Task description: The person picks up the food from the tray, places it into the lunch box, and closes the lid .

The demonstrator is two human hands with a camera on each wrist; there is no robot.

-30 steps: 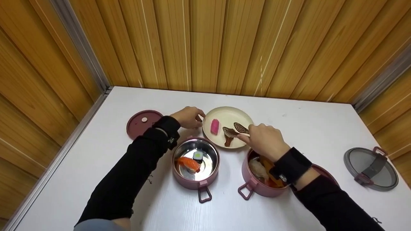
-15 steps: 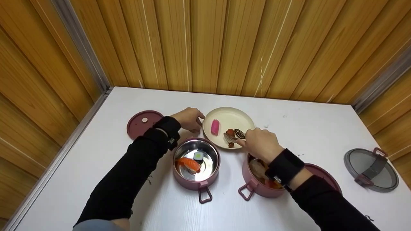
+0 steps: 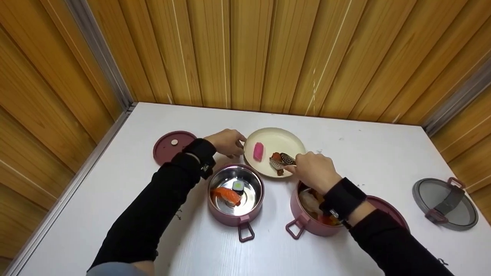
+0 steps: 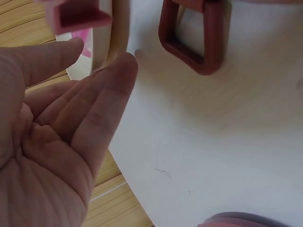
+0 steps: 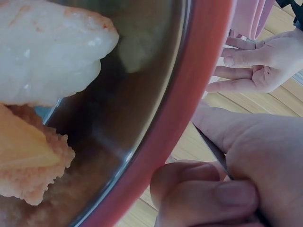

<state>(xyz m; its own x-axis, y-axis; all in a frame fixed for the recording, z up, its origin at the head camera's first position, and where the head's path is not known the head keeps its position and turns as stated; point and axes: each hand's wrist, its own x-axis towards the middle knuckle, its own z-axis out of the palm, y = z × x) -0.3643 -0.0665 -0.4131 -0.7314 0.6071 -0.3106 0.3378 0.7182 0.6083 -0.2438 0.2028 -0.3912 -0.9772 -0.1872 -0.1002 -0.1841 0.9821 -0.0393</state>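
My right hand (image 3: 315,170) grips a pair of perforated tongs (image 3: 288,159) over the cream plate (image 3: 274,137). The two tong heads lie on either side of a small reddish-brown food piece (image 3: 276,156), partly covering it. A pink food piece (image 3: 258,151) lies at the plate's left. My left hand (image 3: 227,142) is at the plate's left rim; in the left wrist view its fingers (image 4: 104,109) are nearly straight, with the tips right at the rim. Below my right wrist stands a pink pot (image 3: 320,229) holding a pale shrimp-like piece (image 5: 52,52) and an orange-yellow piece (image 5: 28,151).
A second pink pot (image 3: 229,220) in front of the plate holds an orange sushi piece (image 3: 228,195) and a small green-topped roll (image 3: 238,186). A dark red lid (image 3: 167,151) lies left, another red disc (image 3: 387,209) under my right forearm, and a grey clear lid (image 3: 433,195) far right.
My right hand has shifted slightly toward me and left, and the tong heads have come closer together around the reddish-brown piece. My left hand has stayed at the plate's rim.
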